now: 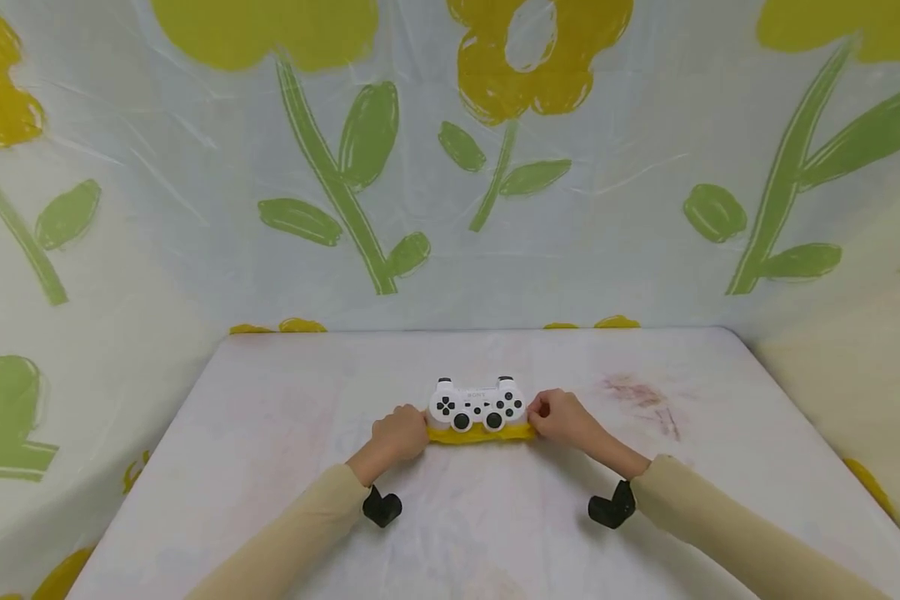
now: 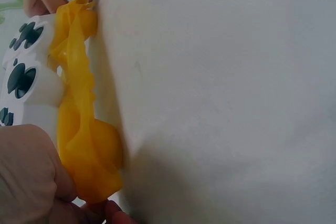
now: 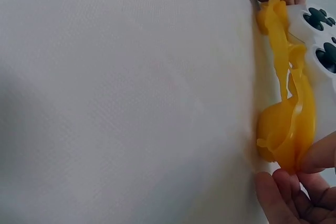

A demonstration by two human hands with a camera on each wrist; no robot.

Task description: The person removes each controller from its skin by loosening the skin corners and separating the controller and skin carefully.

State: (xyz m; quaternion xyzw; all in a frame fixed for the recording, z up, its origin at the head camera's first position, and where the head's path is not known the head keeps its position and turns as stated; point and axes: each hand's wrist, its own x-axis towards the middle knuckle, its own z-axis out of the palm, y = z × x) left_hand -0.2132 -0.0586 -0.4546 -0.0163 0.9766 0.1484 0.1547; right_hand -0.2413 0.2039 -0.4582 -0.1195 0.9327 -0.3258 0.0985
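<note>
A white game controller (image 1: 477, 402) with black sticks and buttons sits between both hands near the table's middle, its face towards me. A stretchy yellow cover, apparently silicone (image 1: 480, 434), wraps its lower, near side and bulges around the handles in the left wrist view (image 2: 89, 156). My left hand (image 1: 401, 432) pinches the cover's left end, its thumb side against the controller. At the opposite end my right hand (image 1: 564, 417) pinches the cover between thumb and fingers, with fingertips below its edge in the right wrist view. The controller's back is hidden.
A pale table surface (image 1: 450, 533) lies beneath, with a reddish stain (image 1: 637, 392) right of the right hand. Flower-printed sheeting (image 1: 585, 250) rises behind and at both sides. Black wrist-worn devices (image 1: 382, 506) sit below both wrists.
</note>
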